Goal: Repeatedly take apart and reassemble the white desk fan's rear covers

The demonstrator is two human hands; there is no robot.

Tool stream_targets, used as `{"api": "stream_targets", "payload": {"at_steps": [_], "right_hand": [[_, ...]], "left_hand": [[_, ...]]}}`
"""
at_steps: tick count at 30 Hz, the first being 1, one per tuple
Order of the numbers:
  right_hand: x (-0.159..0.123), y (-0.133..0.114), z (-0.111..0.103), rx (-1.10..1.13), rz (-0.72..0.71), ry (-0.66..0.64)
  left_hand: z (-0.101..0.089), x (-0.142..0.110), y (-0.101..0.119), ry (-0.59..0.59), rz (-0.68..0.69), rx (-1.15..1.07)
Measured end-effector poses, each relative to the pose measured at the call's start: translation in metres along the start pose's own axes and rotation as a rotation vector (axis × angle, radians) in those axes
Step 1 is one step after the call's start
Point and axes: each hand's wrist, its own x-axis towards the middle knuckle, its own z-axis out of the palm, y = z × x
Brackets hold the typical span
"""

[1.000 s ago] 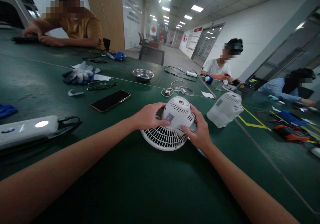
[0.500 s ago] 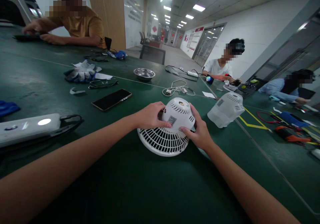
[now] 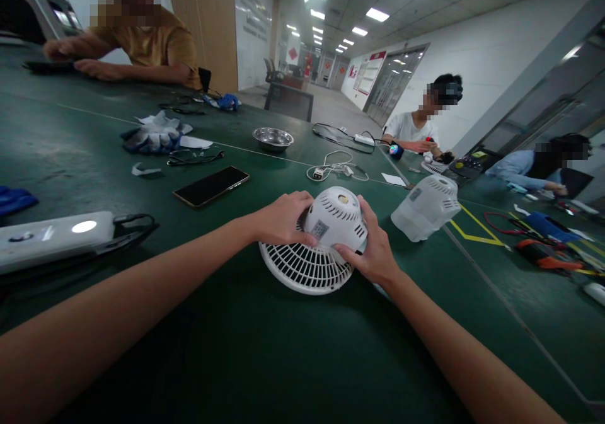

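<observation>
In front of me a white fan motor housing with slotted vents and a grey label sits over a round white fan grille, which lies on the green table. My left hand grips the housing's left side, thumb across its front below the label. My right hand is wrapped round the right side, its thumb on the lower front edge. The fingers behind the housing are hidden. To the right stands a translucent white plastic housing, apart from my hands.
A smartphone, a metal bowl and a coiled white cable lie beyond my hands. Grey-and-blue gloves and a white power device are left. A multimeter lies right. Several people sit around the table.
The motor housing has turned and tilted slightly, its label shifting left and down. Both hands keep their hold and move with it. The grille stays nearly in place.
</observation>
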Motion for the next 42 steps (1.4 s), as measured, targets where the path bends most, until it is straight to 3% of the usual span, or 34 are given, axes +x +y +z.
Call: {"api": "stream_targets", "payload": {"at_steps": [5, 9, 17, 34, 42], "right_hand": [[-0.006, 0.0, -0.003, 0.111, 0.019, -0.105], [-0.008, -0.002, -0.002, 0.223, 0.038, -0.164], [-0.004, -0.007, -0.001, 0.244, 0.072, -0.189], [0.002, -0.015, -0.008, 0.286, 0.086, -0.261], [-0.002, -0.002, 0.001, -0.038, 0.028, -0.011]], "left_hand": [[0.002, -0.002, 0.002, 0.065, 0.096, -0.104], [0.006, -0.005, 0.008, 0.043, 0.166, -0.21], [0.014, -0.004, 0.01, 0.108, 0.21, -0.098], [0.014, -0.005, 0.0, 0.093, 0.158, -0.06], [0.026, -0.005, 0.004, 0.196, 0.033, 0.106]]}}
